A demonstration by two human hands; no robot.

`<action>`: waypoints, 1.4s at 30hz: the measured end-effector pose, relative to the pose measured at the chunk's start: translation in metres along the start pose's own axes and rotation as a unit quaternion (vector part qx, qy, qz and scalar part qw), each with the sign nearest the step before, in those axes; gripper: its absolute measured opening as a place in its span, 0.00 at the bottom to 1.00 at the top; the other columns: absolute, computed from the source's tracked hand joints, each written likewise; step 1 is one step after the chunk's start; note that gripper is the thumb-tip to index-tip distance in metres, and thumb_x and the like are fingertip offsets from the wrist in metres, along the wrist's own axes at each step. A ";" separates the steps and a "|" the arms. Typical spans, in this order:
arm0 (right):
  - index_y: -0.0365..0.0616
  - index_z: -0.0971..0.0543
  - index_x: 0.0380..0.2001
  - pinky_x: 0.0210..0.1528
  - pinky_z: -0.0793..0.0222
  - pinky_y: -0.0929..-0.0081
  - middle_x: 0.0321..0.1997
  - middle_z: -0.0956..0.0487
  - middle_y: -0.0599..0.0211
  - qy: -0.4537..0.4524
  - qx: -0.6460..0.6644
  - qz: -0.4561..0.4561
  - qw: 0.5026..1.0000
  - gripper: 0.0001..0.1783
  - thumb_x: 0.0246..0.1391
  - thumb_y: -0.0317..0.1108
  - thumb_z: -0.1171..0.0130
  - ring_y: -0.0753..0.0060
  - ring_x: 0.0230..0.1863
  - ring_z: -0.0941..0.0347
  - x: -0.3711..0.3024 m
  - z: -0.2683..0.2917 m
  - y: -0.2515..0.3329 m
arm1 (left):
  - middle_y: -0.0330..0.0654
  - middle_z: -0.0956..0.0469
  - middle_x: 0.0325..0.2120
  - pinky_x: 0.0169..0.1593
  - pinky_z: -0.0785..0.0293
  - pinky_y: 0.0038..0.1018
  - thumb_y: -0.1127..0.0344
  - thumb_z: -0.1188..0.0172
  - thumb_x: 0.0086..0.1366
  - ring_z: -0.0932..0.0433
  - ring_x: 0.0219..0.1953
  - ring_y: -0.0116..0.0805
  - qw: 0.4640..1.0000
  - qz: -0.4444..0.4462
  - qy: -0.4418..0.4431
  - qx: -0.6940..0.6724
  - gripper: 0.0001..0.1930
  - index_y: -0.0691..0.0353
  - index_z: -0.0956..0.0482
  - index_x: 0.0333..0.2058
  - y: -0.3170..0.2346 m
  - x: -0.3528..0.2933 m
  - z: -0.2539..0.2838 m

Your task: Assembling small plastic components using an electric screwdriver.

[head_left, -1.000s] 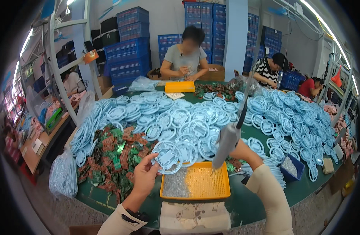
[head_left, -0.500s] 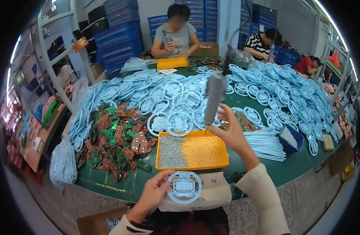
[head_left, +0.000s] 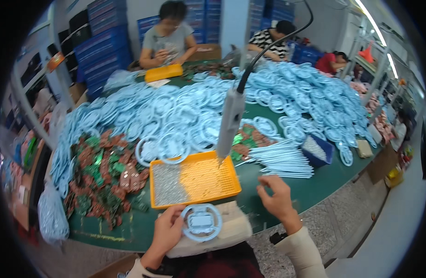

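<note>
My left hand point(head_left: 169, 227) pinches the left rim of a light-blue plastic ring-shaped part point(head_left: 202, 222), which has a rectangular recess in its middle. The part rests on a pale padded block point(head_left: 234, 227) at the table's near edge. Beyond it an orange tray point(head_left: 237, 187) holds small silvery screws point(head_left: 168, 183) on its left side and a grid of holes on its right. Over the tray's right side hangs a grey electric screwdriver point(head_left: 231, 120) on a black cable, untouched by either hand. My right hand point(head_left: 278, 199) hovers right of the tray, fingers loosely bent, nothing visible in it.
Heaps of blue ring-shaped parts point(head_left: 185, 109) cover the table's far side. Green and brown circuit boards point(head_left: 106, 178) lie at left. Light-blue rods point(head_left: 285, 160) and a dark-blue bin point(head_left: 328, 155) lie at right. A co-worker point(head_left: 169, 44) sits opposite by another orange tray point(head_left: 163, 72).
My right hand has come away from the screwdriver, down and rightward. The view has swung right, so the scene sits further left. My left hand still holds the blue part.
</note>
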State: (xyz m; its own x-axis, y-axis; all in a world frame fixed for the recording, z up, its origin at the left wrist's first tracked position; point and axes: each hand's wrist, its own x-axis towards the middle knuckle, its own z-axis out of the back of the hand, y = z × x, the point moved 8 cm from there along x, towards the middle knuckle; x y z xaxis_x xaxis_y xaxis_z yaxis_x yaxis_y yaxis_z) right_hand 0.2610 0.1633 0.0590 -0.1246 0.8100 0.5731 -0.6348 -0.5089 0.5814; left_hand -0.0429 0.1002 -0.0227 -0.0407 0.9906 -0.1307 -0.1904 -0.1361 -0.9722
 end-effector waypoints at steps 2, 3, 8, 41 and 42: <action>0.40 0.22 0.34 0.36 0.29 0.71 0.31 0.23 0.61 -0.008 -0.082 0.001 0.997 0.10 0.45 0.24 0.38 0.62 0.34 0.25 -0.003 0.014 -0.014 | 0.45 0.24 0.36 0.21 0.27 0.20 0.81 0.53 0.60 0.24 0.27 0.27 0.998 -0.008 -0.023 -0.063 0.18 0.68 0.31 0.50 -0.003 -0.011 -0.001; 0.40 0.22 0.32 0.36 0.30 0.69 0.30 0.23 0.61 -0.014 -0.127 0.014 0.992 0.09 0.45 0.24 0.39 0.61 0.33 0.25 0.001 0.021 -0.021 | 0.47 0.25 0.39 0.25 0.25 0.23 0.78 0.49 0.59 0.24 0.31 0.31 0.994 0.016 -0.026 -0.105 0.19 0.69 0.32 0.51 -0.002 -0.017 -0.006; 0.42 0.23 0.24 0.34 0.32 0.61 0.26 0.27 0.61 0.132 -0.348 0.078 0.925 0.02 0.44 0.28 0.42 0.57 0.30 0.28 0.018 0.004 -0.078 | 0.47 0.27 0.35 0.26 0.18 0.23 0.82 0.49 0.56 0.22 0.28 0.31 0.974 0.084 -0.085 -0.191 0.18 0.67 0.39 0.46 0.019 -0.051 -0.015; 0.44 0.22 0.26 0.34 0.32 0.60 0.26 0.26 0.58 0.122 -0.061 -0.023 0.990 0.08 0.49 0.37 0.42 0.52 0.30 0.27 0.115 0.002 -0.064 | 0.60 0.36 0.56 0.60 0.39 0.41 0.66 0.26 0.41 0.36 0.57 0.58 0.927 -0.212 -0.052 0.305 0.40 0.68 0.31 0.54 -0.056 -0.057 -0.035; 0.44 0.22 0.26 0.33 0.31 0.60 0.26 0.26 0.58 0.153 -0.053 -0.014 0.987 0.08 0.49 0.37 0.42 0.52 0.30 0.27 0.101 -0.002 -0.051 | 0.60 0.36 0.56 0.60 0.38 0.41 0.66 0.26 0.41 0.36 0.56 0.58 0.927 -0.213 -0.056 0.303 0.40 0.68 0.32 0.55 -0.057 -0.060 -0.034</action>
State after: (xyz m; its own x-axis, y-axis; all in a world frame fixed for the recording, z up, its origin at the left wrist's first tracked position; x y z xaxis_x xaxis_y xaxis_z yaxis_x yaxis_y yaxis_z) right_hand 0.2792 0.2717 0.0854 -0.3196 0.8815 0.3476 -0.7154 -0.4650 0.5216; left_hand 0.0035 0.0495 0.0342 0.0700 0.9535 0.2931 -0.7270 0.2500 -0.6395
